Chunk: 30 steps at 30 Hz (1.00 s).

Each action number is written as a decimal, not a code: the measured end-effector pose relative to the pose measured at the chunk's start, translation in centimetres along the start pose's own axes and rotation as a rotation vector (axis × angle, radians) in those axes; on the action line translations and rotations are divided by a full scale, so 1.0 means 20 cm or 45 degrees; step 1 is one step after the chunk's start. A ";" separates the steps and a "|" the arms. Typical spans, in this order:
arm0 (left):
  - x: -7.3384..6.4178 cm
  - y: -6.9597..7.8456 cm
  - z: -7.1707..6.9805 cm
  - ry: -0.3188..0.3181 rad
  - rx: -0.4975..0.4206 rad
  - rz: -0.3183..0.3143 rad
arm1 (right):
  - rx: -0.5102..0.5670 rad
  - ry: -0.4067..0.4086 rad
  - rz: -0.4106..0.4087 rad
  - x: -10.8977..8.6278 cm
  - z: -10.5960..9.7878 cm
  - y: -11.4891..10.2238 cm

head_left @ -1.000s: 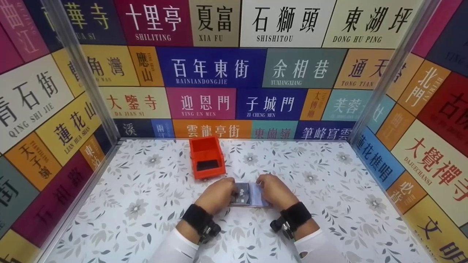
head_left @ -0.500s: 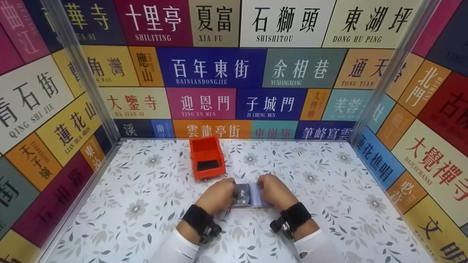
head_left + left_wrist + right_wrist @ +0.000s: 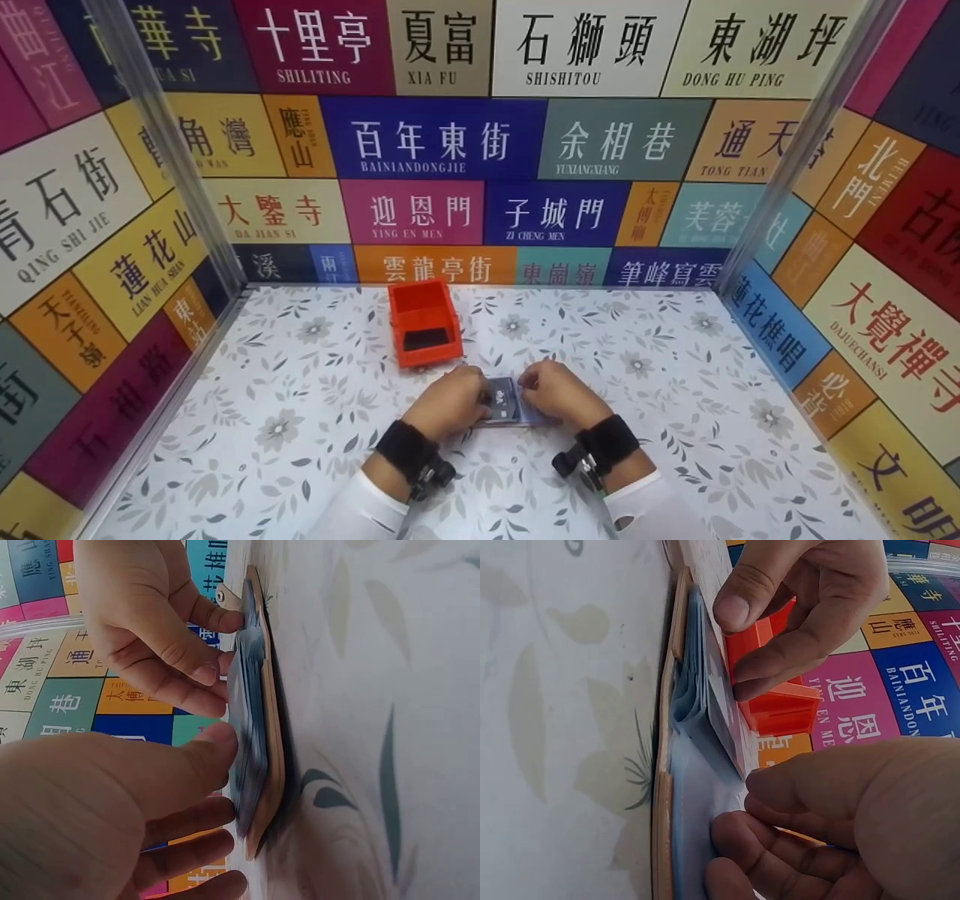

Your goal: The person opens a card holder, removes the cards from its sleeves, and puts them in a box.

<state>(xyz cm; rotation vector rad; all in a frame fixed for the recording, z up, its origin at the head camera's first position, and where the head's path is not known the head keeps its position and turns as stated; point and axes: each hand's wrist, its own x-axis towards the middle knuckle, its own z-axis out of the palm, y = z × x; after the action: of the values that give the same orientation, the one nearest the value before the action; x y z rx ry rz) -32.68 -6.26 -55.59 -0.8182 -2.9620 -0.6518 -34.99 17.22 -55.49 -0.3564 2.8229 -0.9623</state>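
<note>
A small tan-backed card holder (image 3: pixel 664 840) with a stack of clear plastic sleeves (image 3: pixel 251 712) lies opened out on the table in front of me. A dark grey card (image 3: pixel 502 397) with white lettering shows on its left side. My left hand (image 3: pixel 454 401) rests at the holder's left end, its thumb (image 3: pixel 217 742) and extended fingers touching the sleeved card. From the right side my right hand (image 3: pixel 559 390) pinches the card's right edge between thumb and forefinger, over a bluish clear sleeve (image 3: pixel 697 787). Its other fingers are curled against that sleeve.
Behind the left hand stands a red plastic bin (image 3: pixel 425 322) with a dark flat piece (image 3: pixel 425 339) inside. The table (image 3: pixel 285 465) has a white leaf-and-flower cover. Walls of coloured name panels (image 3: pixel 435 139) enclose its back and sides.
My right fingers have shifted left to the grey card's edge. The card has moved slightly right, with the left hand following it. The red bin stays where it was.
</note>
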 end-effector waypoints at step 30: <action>0.00 0.03 0.02 0.083 0.063 -0.057 | 0.450 0.099 0.079 0.02 0.03 -0.03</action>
<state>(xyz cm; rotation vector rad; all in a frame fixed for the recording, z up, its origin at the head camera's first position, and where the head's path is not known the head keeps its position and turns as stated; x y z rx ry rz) -32.39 -5.55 -55.69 -0.7151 -2.9327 -0.5927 -35.21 16.24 -55.68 -0.1911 2.6360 -1.4550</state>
